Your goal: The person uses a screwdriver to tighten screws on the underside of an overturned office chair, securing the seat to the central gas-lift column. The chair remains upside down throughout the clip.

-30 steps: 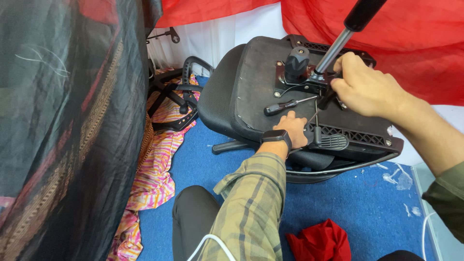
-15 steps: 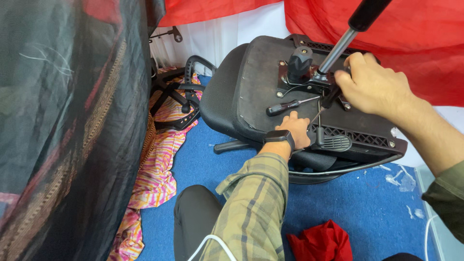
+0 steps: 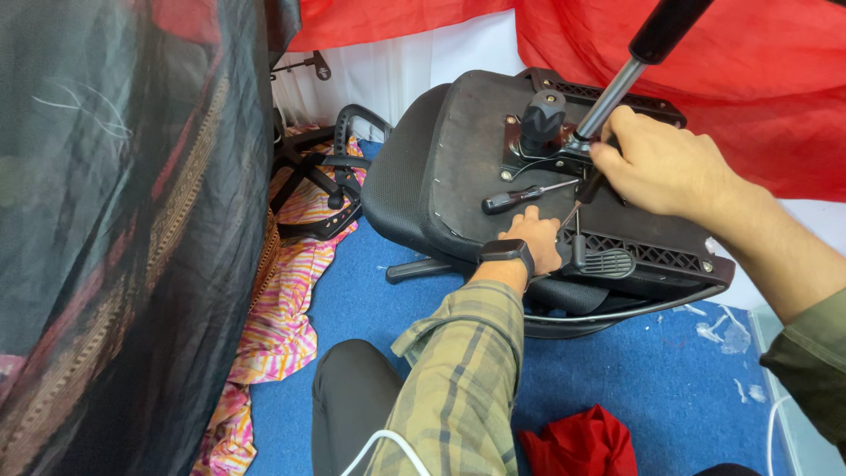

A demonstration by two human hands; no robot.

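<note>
An office chair seat (image 3: 467, 167) lies overturned on the blue floor mat (image 3: 670, 370), its dark underside facing up. The left hand (image 3: 535, 240) rests flat against that underside, fingers pointing away from the wearer and lying close together; whether the fingertips pinch anything cannot be told, as they are partly hidden behind a thin metal rod. A black wristwatch (image 3: 508, 254) sits on the left wrist, above a plaid sleeve (image 3: 458, 379). Just beyond the left fingertips a screwdriver (image 3: 514, 198) with a black handle lies loose on the underside, its shaft pointing toward the right hand. The right hand (image 3: 663, 163) is curled around the base of the gas lift cylinder (image 3: 617, 84), fingers closed narrowly where the silver column meets the black mounting plate (image 3: 546, 154). The column rises obliquely up and away from the right fingers, ending in a black sleeve at the frame's top edge. A black knob (image 3: 542, 119) stands on the plate just left of the right fingers. A grey lever paddle (image 3: 604, 262) lies immediately right of the left hand. Well left of both hands, a black armrest (image 3: 352, 132) and chair base parts (image 3: 304, 181) rest on a striped pink cloth (image 3: 282, 308). Red fabric (image 3: 582, 445) lies on the mat near the wearer's knee.
</note>
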